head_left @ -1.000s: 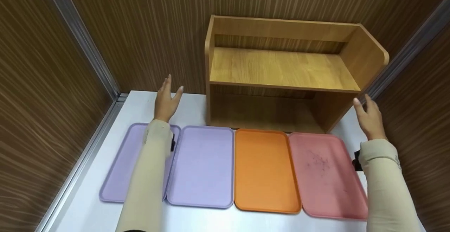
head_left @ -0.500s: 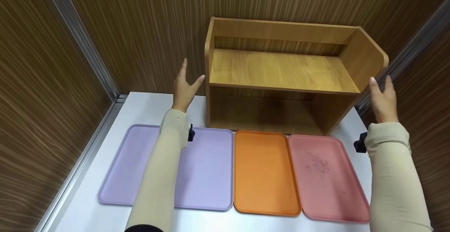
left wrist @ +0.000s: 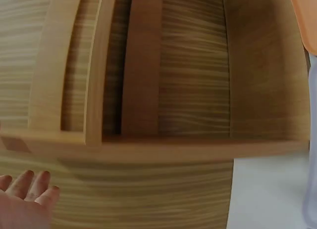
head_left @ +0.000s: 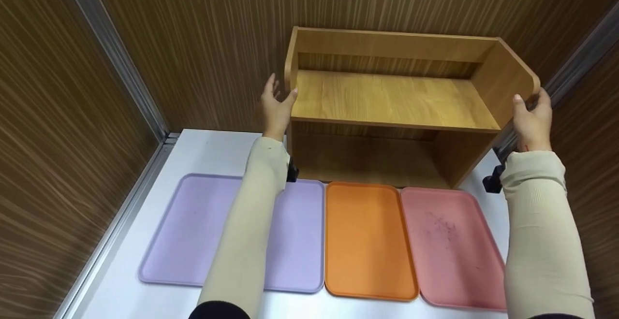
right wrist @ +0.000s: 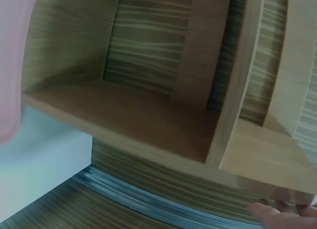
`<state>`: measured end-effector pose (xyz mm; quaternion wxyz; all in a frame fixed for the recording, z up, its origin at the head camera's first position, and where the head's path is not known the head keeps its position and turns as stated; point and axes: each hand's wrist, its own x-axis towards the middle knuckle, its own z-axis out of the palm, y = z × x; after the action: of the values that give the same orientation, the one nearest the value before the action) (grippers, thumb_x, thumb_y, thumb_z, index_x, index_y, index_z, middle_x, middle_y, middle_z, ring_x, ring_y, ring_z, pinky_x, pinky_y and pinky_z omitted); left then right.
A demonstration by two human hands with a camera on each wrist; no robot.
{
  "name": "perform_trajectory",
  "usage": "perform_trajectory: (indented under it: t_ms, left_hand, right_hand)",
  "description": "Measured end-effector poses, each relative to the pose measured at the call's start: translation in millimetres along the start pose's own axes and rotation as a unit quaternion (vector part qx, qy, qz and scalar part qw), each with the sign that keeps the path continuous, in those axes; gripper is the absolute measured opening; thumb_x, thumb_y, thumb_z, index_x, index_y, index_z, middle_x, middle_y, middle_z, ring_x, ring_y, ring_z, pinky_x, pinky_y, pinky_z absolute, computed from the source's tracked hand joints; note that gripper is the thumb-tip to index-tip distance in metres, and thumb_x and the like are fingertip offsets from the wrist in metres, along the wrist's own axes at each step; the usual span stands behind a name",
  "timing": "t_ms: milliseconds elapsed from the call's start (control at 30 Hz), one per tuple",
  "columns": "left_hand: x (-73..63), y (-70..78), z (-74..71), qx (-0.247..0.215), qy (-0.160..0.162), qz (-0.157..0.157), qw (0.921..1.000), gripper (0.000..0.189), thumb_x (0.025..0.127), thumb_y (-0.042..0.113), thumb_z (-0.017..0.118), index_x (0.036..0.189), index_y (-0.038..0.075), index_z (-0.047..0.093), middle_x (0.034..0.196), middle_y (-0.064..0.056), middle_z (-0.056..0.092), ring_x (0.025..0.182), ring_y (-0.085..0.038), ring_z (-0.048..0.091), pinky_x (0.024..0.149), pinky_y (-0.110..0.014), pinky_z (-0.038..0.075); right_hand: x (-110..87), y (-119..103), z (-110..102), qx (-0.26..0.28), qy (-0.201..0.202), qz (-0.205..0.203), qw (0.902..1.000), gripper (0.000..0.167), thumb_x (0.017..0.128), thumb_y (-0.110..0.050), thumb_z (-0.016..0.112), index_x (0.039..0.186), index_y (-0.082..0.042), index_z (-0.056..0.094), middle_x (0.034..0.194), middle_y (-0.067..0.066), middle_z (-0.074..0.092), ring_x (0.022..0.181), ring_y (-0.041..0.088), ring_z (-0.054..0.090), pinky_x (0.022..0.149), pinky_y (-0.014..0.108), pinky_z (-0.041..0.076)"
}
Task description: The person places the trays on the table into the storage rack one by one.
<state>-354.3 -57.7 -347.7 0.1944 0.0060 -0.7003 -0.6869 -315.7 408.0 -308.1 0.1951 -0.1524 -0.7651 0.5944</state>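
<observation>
A two-tier wooden desk shelf (head_left: 387,99) stands on the white table against the back wall. My left hand (head_left: 277,108) is at its left side panel, fingers outside and spread, the thumb tip by the panel's front edge. In the left wrist view, the fingers (left wrist: 37,189) show a gap from the panel. My right hand (head_left: 533,121) holds the right side panel near its rounded upper corner, thumb on the inner side and fingers on the outer. Its fingertips (right wrist: 262,209) meet the panel edge in the right wrist view.
Trays lie in a row before the shelf: two purple trays (head_left: 188,232), partly hidden by my left sleeve, an orange tray (head_left: 370,241) and a marked pink tray (head_left: 454,251). Wood-grain walls (head_left: 208,43) enclose the white table (head_left: 217,145), with metal rails (head_left: 113,53) at the corners.
Both hands have moved forward to the shelf's sides, the left one also shifting right. The right hand has taken hold of the right panel. Shelf and trays look unmoved.
</observation>
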Motion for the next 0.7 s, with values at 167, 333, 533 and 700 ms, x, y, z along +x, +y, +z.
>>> perform_trajectory:
  t_ms: [167, 333, 533, 700]
  left_hand:
    - [0.1, 9.0, 13.3, 0.019, 0.005, -0.005, 0.9998, 0.060, 0.092, 0.013, 0.061, 0.145, 0.006, 0.033, 0.145, -0.010, 0.041, 0.132, -0.021, 0.039, 0.102, -0.027, 0.036]
    - [0.5, 13.5, 19.8, 0.074, 0.027, 0.000, 0.9969, 0.055, 0.091, 0.011, 0.062, 0.142, 0.008, 0.040, 0.138, -0.008, 0.050, 0.124, -0.019, 0.048, 0.098, -0.027, 0.041]
    - [2.1, 13.9, 18.5, 0.110, 0.053, 0.021, 0.9923, 0.044, 0.091, 0.006, 0.060, 0.134, 0.006, 0.050, 0.128, -0.011, 0.058, 0.115, -0.022, 0.055, 0.092, -0.029, 0.045]
    - [3.1, 15.5, 16.6, 0.125, 0.060, 0.028, 0.9899, 0.039, 0.092, 0.004, 0.058, 0.131, 0.005, 0.053, 0.123, -0.012, 0.060, 0.110, -0.022, 0.058, 0.089, -0.030, 0.047]
  right_hand:
    - [1.5, 0, 2, 0.034, 0.045, 0.003, 0.9984, 0.045, 0.097, -0.014, 0.047, 0.140, -0.009, 0.036, 0.108, -0.009, 0.045, 0.099, 0.002, 0.042, 0.089, 0.016, 0.036]
    - [3.6, 1, -5, 0.008, 0.063, -0.001, 0.9980, 0.040, 0.096, -0.008, 0.046, 0.135, -0.006, 0.042, 0.099, -0.011, 0.044, 0.093, 0.001, 0.041, 0.074, 0.009, 0.037]
    - [6.2, 4, -6, -0.078, 0.062, -0.007, 0.9950, 0.043, 0.098, -0.012, 0.042, 0.140, -0.007, 0.038, 0.114, -0.009, 0.046, 0.109, 0.005, 0.041, 0.090, 0.015, 0.036]
    - [9.6, 5, -5, -0.102, 0.050, -0.005, 0.9935, 0.044, 0.100, -0.016, 0.037, 0.143, -0.010, 0.035, 0.132, -0.002, 0.043, 0.120, 0.008, 0.038, 0.099, 0.020, 0.034]
